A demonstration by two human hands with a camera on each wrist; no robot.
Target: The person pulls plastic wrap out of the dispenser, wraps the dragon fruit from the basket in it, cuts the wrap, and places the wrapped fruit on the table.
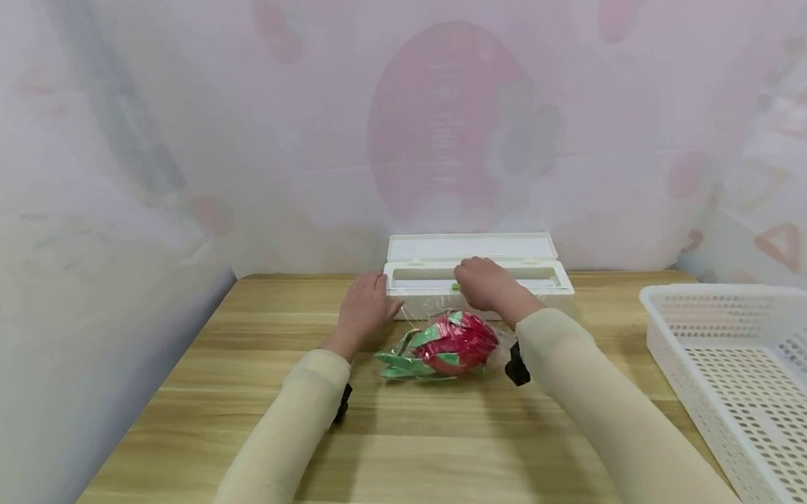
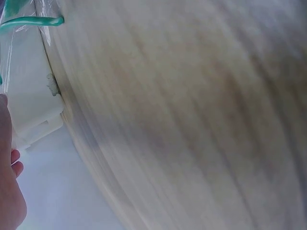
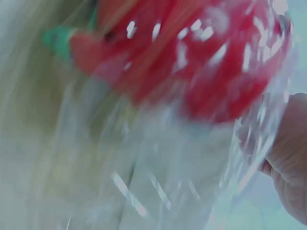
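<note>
A white cling film dispenser box stands at the back of the table with its lid raised. My left hand grips the box's left end, thumb along the front. My right hand pinches a small green slide cutter near the middle of the box's front edge; the hand hides most of the cutter. Just in front of the box lies a red dragon fruit with green leaf tips, wrapped in shiny clear film. The film stretches from the fruit up to the box.
A white perforated plastic basket stands at the table's right side, beside my right forearm. Pale printed curtains close off the back and sides of the wood-grain table.
</note>
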